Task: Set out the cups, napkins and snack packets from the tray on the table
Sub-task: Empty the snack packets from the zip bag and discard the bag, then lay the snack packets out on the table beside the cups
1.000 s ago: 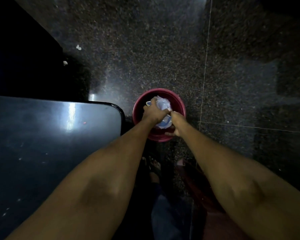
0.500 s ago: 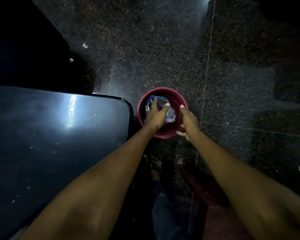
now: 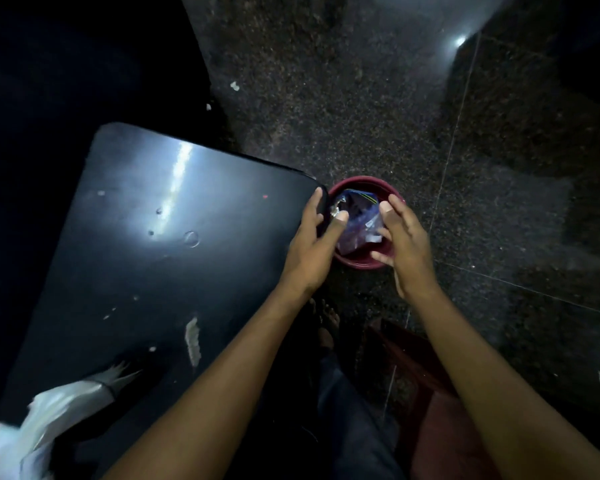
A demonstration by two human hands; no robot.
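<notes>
Red tub (image 3: 362, 263) on floor beside table (image 3: 174, 258): we had lifted both hands, left hand (image 3: 314, 242) and right hand (image 3: 400, 245), fingers spread and empty, snack packets (image 3: 359, 220) left inside, nothing set out.

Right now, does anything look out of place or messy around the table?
Yes. The red bowl holding crumpled packets sits on the floor by the table corner, not on it. Pale scraps and smears dot the tabletop, and white scraps lie on the floor.
</notes>
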